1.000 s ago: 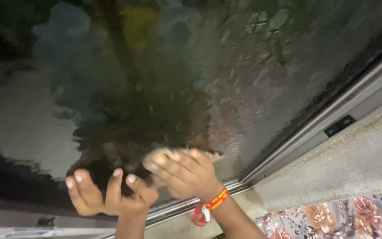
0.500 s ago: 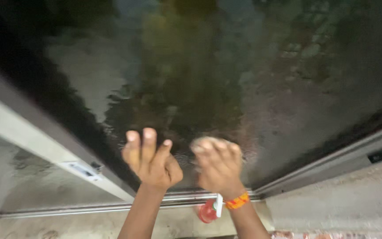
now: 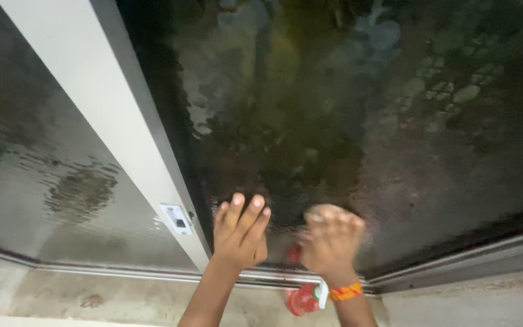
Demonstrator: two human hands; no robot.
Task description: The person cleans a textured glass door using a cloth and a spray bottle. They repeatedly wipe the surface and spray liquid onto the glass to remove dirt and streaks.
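Head view: both hands are up against the dark, wet sliding glass pane [image 3: 346, 139], low down near its bottom edge. The left hand [image 3: 237, 233] lies flat, fingers [image 3: 244, 212] spread narrow and holding nothing. At its three o'clock the right hand [image 3: 329, 242] is blurred; something pale seems pressed under it, though whether the fingers grip a cloth I cannot tell. Judging by the sheen, the pane looks wetted all over, smeary and streaked, so wiping appears under way rather than finished. At the left hand's nine o'clock runs the pale grey door frame [image 3: 92, 103]. A red spray bottle [image 3: 301, 299] stands at six o'clock below the right wrist.
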